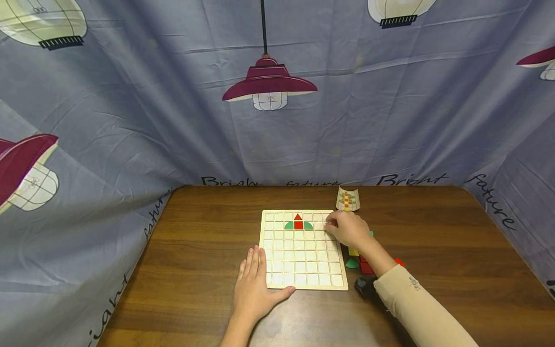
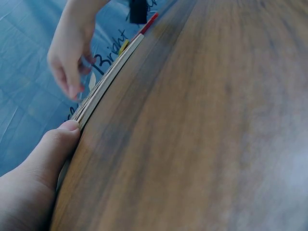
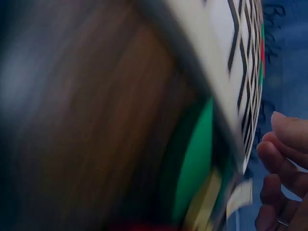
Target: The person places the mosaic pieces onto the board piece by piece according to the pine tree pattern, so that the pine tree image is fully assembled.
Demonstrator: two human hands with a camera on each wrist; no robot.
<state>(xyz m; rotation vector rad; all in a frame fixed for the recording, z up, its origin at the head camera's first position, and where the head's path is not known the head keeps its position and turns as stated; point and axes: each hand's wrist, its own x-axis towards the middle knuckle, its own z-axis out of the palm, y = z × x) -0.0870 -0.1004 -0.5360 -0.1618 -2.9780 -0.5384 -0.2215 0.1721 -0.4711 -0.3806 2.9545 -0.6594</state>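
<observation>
A pale wooden grid board (image 1: 300, 266) lies on the table. Near its far edge sit a red triangle (image 1: 297, 217), a red square (image 1: 298, 225) below it, and green quarter-round pieces (image 1: 289, 225) on either side. My left hand (image 1: 253, 294) rests at the board's near-left corner, fingers straight along the left edge and thumb at the front edge. Above the board's right side hovers my right hand (image 1: 349, 228), its fingers loosely bent. In the right wrist view no piece shows between the thumb and fingers (image 3: 284, 168).
Loose pieces, including a green one (image 1: 352, 263), a yellow one (image 1: 353, 252) and red ones (image 1: 366, 266), lie right of the board, partly under my right forearm. A curved pattern card (image 1: 348, 199) stands behind the board's far-right corner. A printed curtain (image 1: 303, 140) borders the table (image 1: 208, 241).
</observation>
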